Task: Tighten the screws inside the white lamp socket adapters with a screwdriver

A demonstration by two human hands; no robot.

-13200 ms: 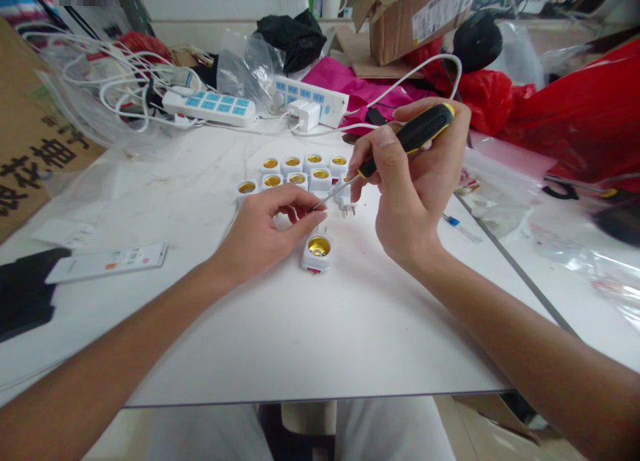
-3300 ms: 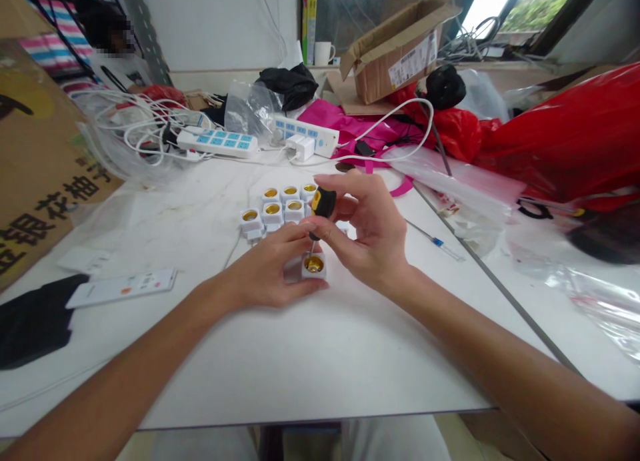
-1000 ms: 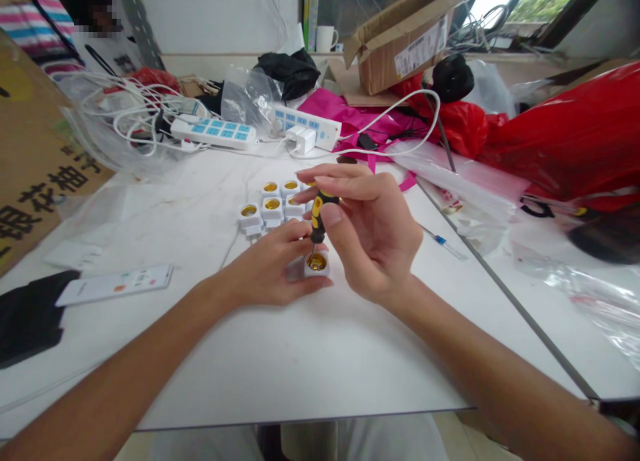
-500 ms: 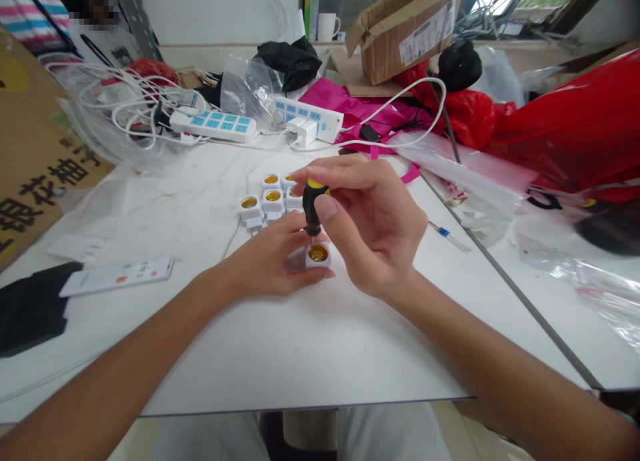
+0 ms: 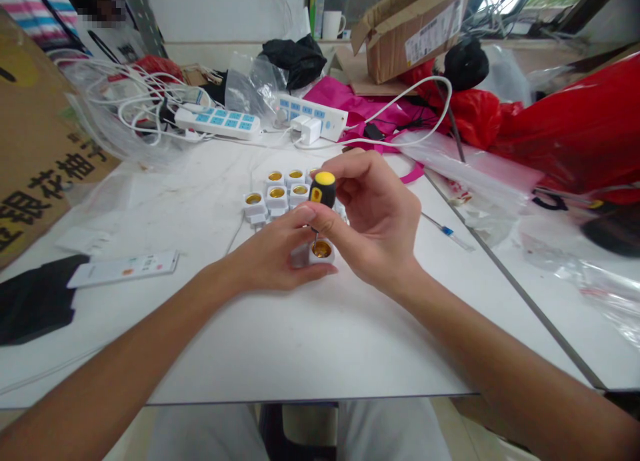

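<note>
Between the thumb and fingers of my left hand (image 5: 273,254) is a white lamp socket (image 5: 321,251) with a brass-coloured threaded inside, resting on the table. My right hand (image 5: 377,221) grips a short screwdriver (image 5: 323,189) with a black and yellow handle. Its shaft points down into the socket's opening; the tip is hidden. My left thumb and fingers lie round the socket, and the fingertips of both hands come close together at the handle. Just beyond my hands several more white lamp sockets (image 5: 277,195) stand in rows, partly hidden by my fingers.
Power strips (image 5: 217,122) and tangled white cables lie at the back. A cardboard box (image 5: 413,37) stands behind a magenta bag (image 5: 345,97). Red plastic (image 5: 575,114) fills the right side. On the left are a white flat box (image 5: 125,269) and a black pouch (image 5: 37,304).
My right hand has tilted the screwdriver, so its yellow end cap now faces me more. My right fingers have shifted on the handle. The left hand still holds the socket.
</note>
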